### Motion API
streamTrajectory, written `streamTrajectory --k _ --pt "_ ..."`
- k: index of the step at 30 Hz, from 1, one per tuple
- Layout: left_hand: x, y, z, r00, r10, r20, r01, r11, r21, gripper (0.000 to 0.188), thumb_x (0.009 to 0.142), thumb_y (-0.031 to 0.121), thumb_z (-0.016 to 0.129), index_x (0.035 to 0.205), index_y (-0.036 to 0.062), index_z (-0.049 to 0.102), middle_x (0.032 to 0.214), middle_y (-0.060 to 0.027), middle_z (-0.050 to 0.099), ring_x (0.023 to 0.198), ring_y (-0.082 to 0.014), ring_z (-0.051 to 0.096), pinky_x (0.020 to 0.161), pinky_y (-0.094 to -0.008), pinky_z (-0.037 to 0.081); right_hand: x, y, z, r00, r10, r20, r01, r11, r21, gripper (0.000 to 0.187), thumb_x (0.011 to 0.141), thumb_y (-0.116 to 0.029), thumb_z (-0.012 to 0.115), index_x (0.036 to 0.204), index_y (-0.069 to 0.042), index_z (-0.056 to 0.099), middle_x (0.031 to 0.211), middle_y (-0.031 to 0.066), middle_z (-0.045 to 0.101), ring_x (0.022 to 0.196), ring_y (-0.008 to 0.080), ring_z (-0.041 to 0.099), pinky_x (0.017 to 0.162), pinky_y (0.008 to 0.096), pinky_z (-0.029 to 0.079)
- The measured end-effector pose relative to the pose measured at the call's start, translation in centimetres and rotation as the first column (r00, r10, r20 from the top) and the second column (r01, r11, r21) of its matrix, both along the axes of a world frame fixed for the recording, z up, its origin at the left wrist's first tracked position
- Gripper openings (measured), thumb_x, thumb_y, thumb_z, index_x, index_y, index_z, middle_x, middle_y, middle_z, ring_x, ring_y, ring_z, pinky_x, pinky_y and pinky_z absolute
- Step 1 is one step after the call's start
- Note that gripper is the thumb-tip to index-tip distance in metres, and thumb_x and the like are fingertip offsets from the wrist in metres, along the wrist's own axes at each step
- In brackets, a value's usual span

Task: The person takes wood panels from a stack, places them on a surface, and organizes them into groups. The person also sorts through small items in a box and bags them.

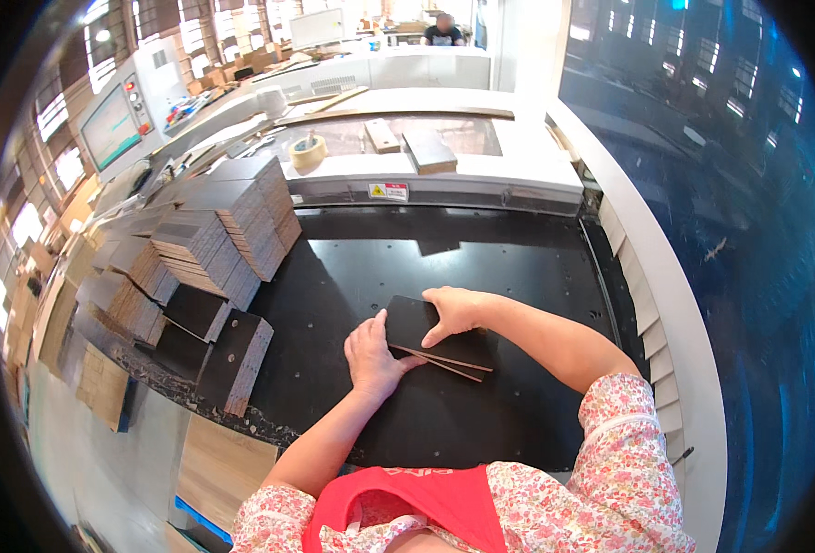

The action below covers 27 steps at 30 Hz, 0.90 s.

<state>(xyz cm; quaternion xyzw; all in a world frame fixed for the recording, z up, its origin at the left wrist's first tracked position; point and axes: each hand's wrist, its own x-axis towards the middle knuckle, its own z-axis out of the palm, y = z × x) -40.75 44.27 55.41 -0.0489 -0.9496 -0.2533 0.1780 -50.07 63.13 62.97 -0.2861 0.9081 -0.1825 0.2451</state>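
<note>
Near counter's front edge: dark boards (430, 336), long axis left-right.
Left hand (373, 355): fingers flat at their left end.
Right hand (453, 309): fingers curled, pressing the top board.

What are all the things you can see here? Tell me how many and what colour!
thin boards: a few, black tops with brown edges, under both hands on the black table
black table: one, dotted with small holes, in the middle
board stacks: many, dark tops with brown edges, on the left
tape roll: one, tan, on the white machine top
wooden blocks: two, brown, near the tape
screen: one, greenish, far left
person: one, far back
left hand: flat on the boards
right hand: pressing the top board
</note>
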Motion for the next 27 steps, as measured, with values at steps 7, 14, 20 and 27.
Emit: streamTrajectory --k 7,14,20,27 --pt "-2.5 2.7 0.8 0.997 -0.047 0.054 0.043 0.996 0.079 0.104 0.057 0.035 0.092 0.141 0.0074 0.038 0.133 -0.014 0.048 0.124 -0.0338 0.046 0.105 -0.0451 0.036 -2.4 2.2 0.9 0.975 -0.208 0.075 0.213 0.975 -0.06 0.096 0.066 -0.048 0.082 0.135 0.008 0.046 0.124 0.0255 0.06 0.115 0.0322 0.06 0.095 0.0368 0.048" --pt "-7.9 2.7 3.7 0.954 -0.209 -0.216 0.24 0.962 0.131 0.099 0.065 0.023 0.086 0.146 0.0057 0.031 0.141 -0.0187 0.039 0.13 -0.0387 0.04 0.109 -0.0446 0.036 -4.1 6.1 4.7 0.969 -0.247 0.0 0.203 0.797 -0.568 0.078 0.067 -0.019 0.085 0.13 0.01 0.05 0.111 0.0168 0.065 0.102 0.0194 0.061 0.09 0.0313 0.049" --pt "-5.6 -2.9 3.5 0.952 -0.296 -0.081 0.305 0.887 0.347 0.026 0.083 0.015 0.073 0.105 0.0028 0.067 0.098 -0.0114 0.067 0.087 -0.0228 0.067 0.077 -0.0325 0.054 -5.7 9.9 2.5 0.83 -0.558 -0.001 0.175 0.262 -0.949 0.058 0.076 -0.012 0.081 0.125 0.0 0.052 0.114 0.0102 0.064 0.106 0.0185 0.059 0.092 0.0327 0.048" --pt "-0.9 -6.7 -0.1 0.961 -0.275 0.017 0.233 0.846 0.48 0.018 0.084 0.008 0.07 0.099 -0.0001 0.067 0.093 -0.0104 0.066 0.083 -0.0203 0.067 0.077 -0.031 0.054 -5.9 10.2 -5.0 0.794 -0.588 0.152 0.256 0.097 -0.962 0.052 0.081 -0.011 0.078 0.125 -0.005 0.052 0.11 0.0038 0.063 0.1 0.0136 0.06 0.088 0.0288 0.048"
